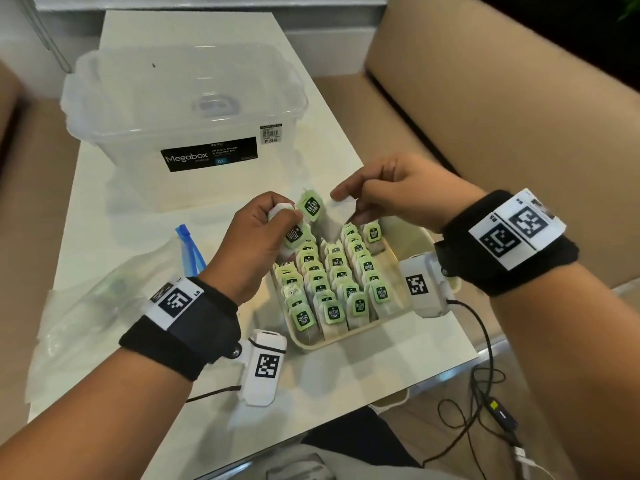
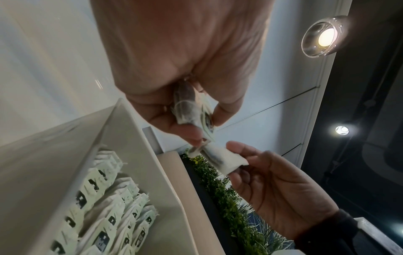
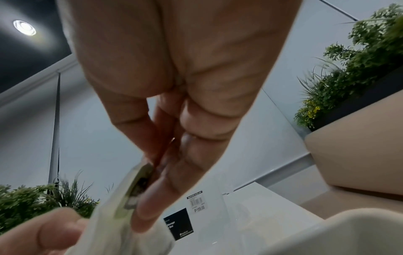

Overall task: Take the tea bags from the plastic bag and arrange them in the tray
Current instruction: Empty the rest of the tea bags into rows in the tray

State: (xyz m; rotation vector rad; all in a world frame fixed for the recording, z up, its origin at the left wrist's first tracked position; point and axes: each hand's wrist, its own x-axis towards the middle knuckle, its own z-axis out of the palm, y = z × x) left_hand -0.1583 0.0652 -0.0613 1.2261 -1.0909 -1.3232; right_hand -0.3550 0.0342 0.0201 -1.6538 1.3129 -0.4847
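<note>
Clear plastic bag (image 1: 114, 289) lies at nine o'clock. Our left hand (image 1: 258, 237) grips spare tea bags (image 1: 292, 233); our right hand (image 1: 391, 192) pinches one tea bag (image 1: 334, 216), hanging lengthwise just above the tray (image 1: 391, 251), whose far end at twelve o'clock looks open.

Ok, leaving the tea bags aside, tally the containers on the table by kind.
Clear storage box: 1
Tray: 1
Plastic bag: 1
Total: 3
</note>
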